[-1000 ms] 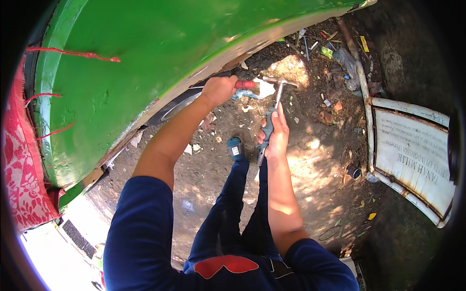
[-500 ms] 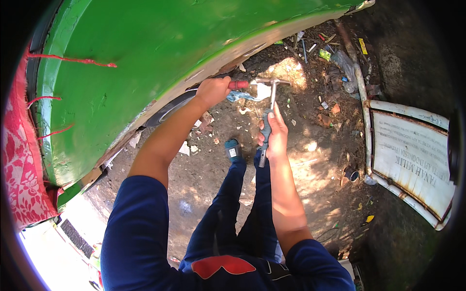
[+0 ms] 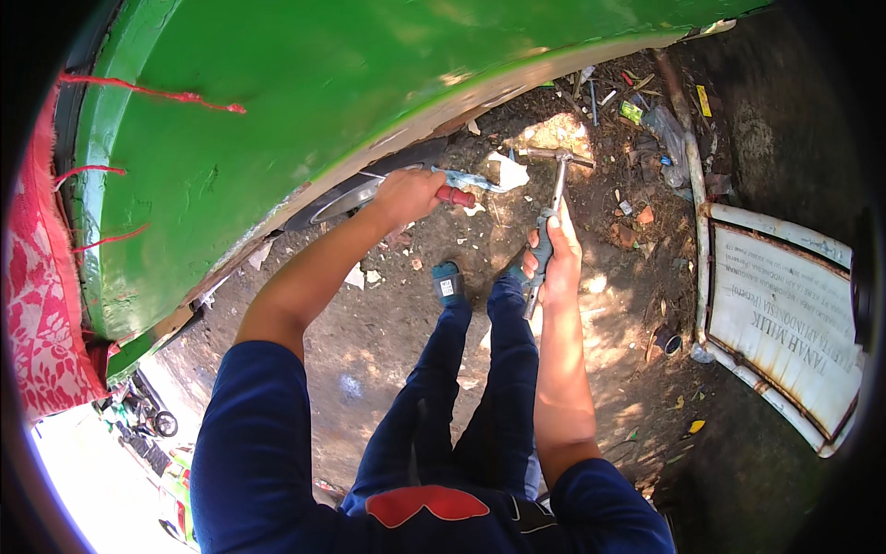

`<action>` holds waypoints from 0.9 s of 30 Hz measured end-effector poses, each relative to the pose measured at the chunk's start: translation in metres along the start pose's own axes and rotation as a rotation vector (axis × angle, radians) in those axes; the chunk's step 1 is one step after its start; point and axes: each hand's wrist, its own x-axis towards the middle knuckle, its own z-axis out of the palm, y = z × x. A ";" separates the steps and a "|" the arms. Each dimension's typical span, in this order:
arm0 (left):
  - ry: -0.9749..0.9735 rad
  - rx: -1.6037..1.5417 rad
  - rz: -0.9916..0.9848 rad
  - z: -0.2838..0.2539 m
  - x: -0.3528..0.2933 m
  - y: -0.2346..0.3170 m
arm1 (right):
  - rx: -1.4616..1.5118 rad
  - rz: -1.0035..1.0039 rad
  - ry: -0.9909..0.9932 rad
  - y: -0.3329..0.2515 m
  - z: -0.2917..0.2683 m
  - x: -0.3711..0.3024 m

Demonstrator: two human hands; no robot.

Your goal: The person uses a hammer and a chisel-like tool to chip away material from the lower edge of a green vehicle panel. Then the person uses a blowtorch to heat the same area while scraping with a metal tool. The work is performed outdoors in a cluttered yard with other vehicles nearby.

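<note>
Chisel and hammer at the green panel's lower edge.
Left hand [image 3: 406, 192] grips red-handled metal chisel [image 3: 459, 196], axis pointing 3 o'clock; right hand [image 3: 552, 260] clenches grey-gripped steel hammer [image 3: 554, 198], head at 12, nearer chisel's tip.

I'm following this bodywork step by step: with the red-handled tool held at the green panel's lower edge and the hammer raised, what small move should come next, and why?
Probably a short hammer tap on the red-handled tool's butt. The left hand holds the red-handled tool near the green panel edge, while the right hand grips the hammer, its head just right of the butt and apart from it.
</note>
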 end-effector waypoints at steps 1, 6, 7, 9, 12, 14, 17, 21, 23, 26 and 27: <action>0.008 -0.005 0.021 -0.001 -0.004 0.002 | -0.016 0.020 -0.005 0.002 0.000 -0.002; 0.122 -0.043 0.119 -0.010 -0.012 0.008 | -0.050 0.040 0.041 0.013 -0.005 -0.012; 0.142 -0.042 0.119 -0.014 -0.014 0.010 | -0.060 0.049 0.055 0.014 -0.005 -0.015; 0.172 -0.076 0.122 -0.019 -0.020 0.008 | -0.077 0.069 0.078 0.016 -0.007 -0.020; 0.185 -0.084 0.148 -0.024 -0.026 0.007 | -0.090 0.087 0.093 0.022 -0.011 -0.027; 0.189 -0.085 0.174 -0.025 -0.029 0.007 | -0.091 0.083 0.084 0.023 -0.011 -0.031; 0.202 -0.099 0.195 -0.027 -0.033 0.010 | -0.069 0.074 0.071 0.025 -0.010 -0.038; 0.212 -0.103 0.198 -0.031 -0.032 0.015 | -0.078 0.067 0.078 0.025 -0.010 -0.046; 0.213 -0.092 0.208 -0.035 -0.033 0.018 | -0.089 0.062 0.077 0.023 -0.009 -0.052; 0.220 -0.084 0.221 -0.040 -0.035 0.023 | -0.081 0.052 0.071 0.019 -0.009 -0.059; 0.232 -0.087 0.216 -0.041 -0.038 0.024 | -0.085 0.045 0.071 0.018 -0.009 -0.060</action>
